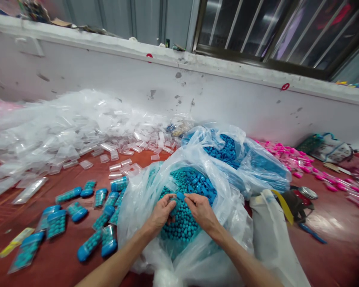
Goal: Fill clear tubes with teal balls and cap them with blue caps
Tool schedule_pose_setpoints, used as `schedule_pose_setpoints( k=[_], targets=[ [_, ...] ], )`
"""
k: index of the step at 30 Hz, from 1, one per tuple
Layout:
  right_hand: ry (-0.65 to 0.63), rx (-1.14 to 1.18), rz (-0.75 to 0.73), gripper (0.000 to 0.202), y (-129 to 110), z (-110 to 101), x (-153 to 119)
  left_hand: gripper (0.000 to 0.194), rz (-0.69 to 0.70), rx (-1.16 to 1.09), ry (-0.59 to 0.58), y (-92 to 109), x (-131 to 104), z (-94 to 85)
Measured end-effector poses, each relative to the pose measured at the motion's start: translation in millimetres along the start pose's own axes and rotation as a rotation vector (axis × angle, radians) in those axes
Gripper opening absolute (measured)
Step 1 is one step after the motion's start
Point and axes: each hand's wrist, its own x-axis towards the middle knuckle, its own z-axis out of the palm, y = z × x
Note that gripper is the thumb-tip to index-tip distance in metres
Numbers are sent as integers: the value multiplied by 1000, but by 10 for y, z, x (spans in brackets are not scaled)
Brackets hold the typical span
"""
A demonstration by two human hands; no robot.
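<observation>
Above an open clear plastic bag, my two hands meet. The bag holds many teal beads and darker blue caps. My left hand is closed round a small clear container, mostly hidden behind the fingers. Thumb and finger of my right hand pinch a blue cap at the container's top. Whether the cap is fully seated cannot be made out. Left of the bag lie several capped containers full of teal beads.
A heap of empty clear containers covers the back left of the red table. Behind the bead bag stands another bag of blue caps. Pink-capped tubes, a white cloth and a dark red, metal-topped object lie rightward.
</observation>
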Motion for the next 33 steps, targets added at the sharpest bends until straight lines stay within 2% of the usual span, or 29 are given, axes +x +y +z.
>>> schedule_pose_setpoints(
  k=[2,5,10,15,19,21,23,25,26,29,31,33],
  targets=[
    [-57,128,12,30,-61,2,-15,58,12,-17,-7,14,-19,21],
    [-75,222,42,34,-103,4,-34,66,0,-38,-24,23,-53,55],
    [-100,196,47,33,-90,-43,-54,80,-21,-66,-32,62,-92,92],
    [-180,93,-126,28,-51,-44,-66,70,-69,-132,54,58,-105,153],
    [-193,102,-159,28,-38,-17,-63,62,-70,-155,136,12,-118,186],
    [-210,169,-134,28,-28,-48,-53,61,-61,-143,124,23,-132,163],
    [-281,294,-76,23,-2,-107,-34,60,-64,-122,49,63,-147,112],
    [-365,494,52,21,34,-160,-1,58,-67,-99,-50,117,-160,52],
    [-378,605,135,27,51,-174,19,57,-68,-86,-93,143,-166,28],
    [-265,824,342,44,80,-148,80,56,-67,-53,-148,200,-183,4],
    [-177,818,386,46,66,-100,93,57,-65,-26,-140,216,-195,30],
    [-140,731,362,45,26,-60,63,55,-60,12,-97,213,-203,72]
  ],
)
